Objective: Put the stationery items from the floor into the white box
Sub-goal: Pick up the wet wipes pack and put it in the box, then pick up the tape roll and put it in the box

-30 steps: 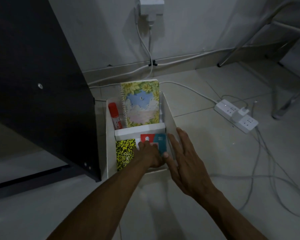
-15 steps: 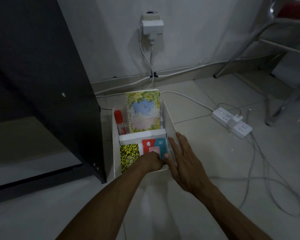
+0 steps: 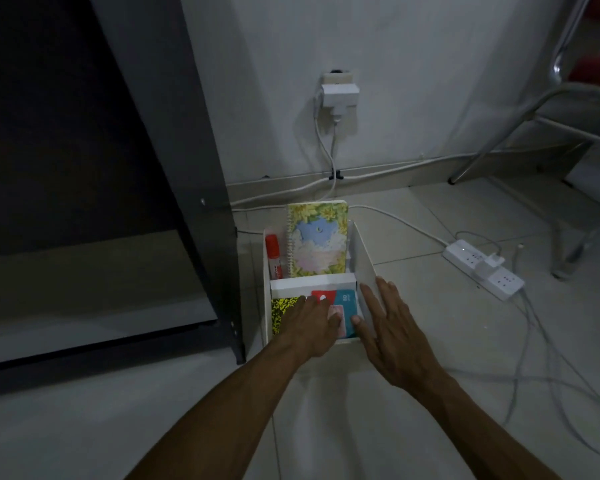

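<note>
Left hand (image 3: 310, 327) grip flat, open, pressing pink card (image 3: 336, 315) in white box (image 3: 364, 258) front compartment; right hand (image 3: 392, 327) grip open, bracing the wall right of it.

Matt white box (image 3: 363, 251) looks like cardboard, floor (image 3: 430, 306) smooth glossy tile, chair frame (image 3: 520, 123) shiny metal.
</note>
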